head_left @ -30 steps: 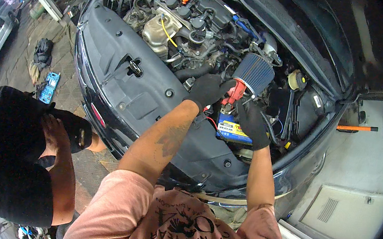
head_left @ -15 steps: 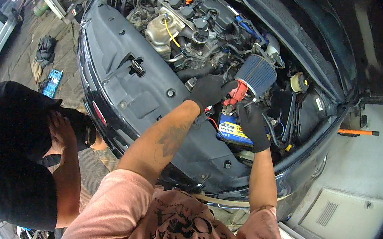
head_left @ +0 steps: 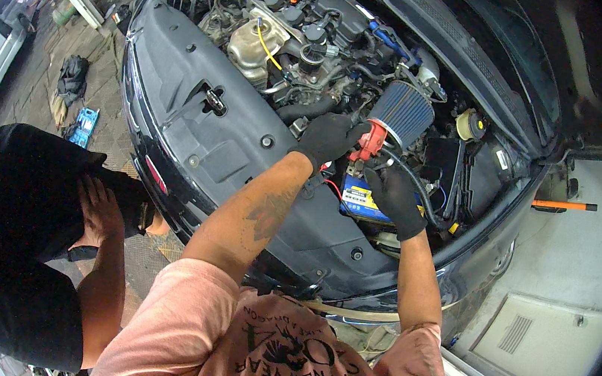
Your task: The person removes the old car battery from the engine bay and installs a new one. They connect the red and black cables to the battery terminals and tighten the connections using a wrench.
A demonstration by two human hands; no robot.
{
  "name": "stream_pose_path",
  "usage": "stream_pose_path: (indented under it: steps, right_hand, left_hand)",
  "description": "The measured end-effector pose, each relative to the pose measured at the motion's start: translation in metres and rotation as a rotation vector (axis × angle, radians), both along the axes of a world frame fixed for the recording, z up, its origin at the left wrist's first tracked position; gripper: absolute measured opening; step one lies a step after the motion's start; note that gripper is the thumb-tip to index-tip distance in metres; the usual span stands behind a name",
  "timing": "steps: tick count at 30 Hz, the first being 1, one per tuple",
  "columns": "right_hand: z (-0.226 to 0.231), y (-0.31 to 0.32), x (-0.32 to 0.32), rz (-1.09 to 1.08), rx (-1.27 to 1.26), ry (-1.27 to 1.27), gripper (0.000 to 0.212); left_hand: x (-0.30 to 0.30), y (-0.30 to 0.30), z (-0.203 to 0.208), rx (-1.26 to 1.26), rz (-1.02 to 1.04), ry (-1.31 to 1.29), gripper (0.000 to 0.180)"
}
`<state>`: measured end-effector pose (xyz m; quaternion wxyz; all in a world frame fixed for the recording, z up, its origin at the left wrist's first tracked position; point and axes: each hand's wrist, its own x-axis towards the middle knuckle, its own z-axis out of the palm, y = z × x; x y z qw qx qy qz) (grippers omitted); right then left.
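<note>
Both my hands wear black gloves and reach into an open engine bay. My left hand (head_left: 328, 140) has its fingers closed on a red battery terminal cover (head_left: 371, 139), just below a blue cone air filter (head_left: 403, 112). Over the blue and yellow car battery (head_left: 368, 200), my right hand (head_left: 397, 201) is curled, its fingertips close to the terminal. A small silvery bit shows at those fingers; what it belongs to is hidden. A thick black cable (head_left: 421, 186) arcs past the right hand. Near the left wrist, a thin red wire (head_left: 334, 187) runs to the battery.
A black plastic panel (head_left: 235, 146) covers the car's front edge. The engine (head_left: 314, 20) lies beyond, with a yellow dipstick tube (head_left: 267, 45). At the left, another person in dark clothing (head_left: 10, 227) rests a hand on a leg. A blue tool case (head_left: 84, 127) lies on the floor.
My right hand has shifted slightly down and left, and its fingers are turned differently. The black cable beside it shows more fully. My left hand stays at the red cover.
</note>
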<state>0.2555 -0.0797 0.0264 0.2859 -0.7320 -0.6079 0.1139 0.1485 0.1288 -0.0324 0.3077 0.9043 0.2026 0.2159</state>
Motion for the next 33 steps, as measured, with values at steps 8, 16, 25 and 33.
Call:
stream_pose_path:
  steps: [8,16,25,33]
  right_hand:
    - [-0.011,-0.005,-0.002,0.007,0.043,-0.092,0.039]
    - [-0.006,0.002,-0.067,0.213,0.099,-0.242,0.035]
    - [-0.004,0.000,0.006,-0.387,0.086,0.748,0.023]
    - [-0.028,0.015,0.017,-0.383,0.070,0.837,0.020]
  left_hand:
    - [0.003,-0.001,-0.002,-0.139,0.034,-0.116,0.055]
    - [-0.002,-0.002,-0.002,-0.093,0.048,-0.099,0.055]
    - [-0.002,-0.001,0.005,-0.046,0.010,-0.004,0.049]
    - [-0.003,-0.001,0.005,-0.084,0.001,-0.053,0.040]
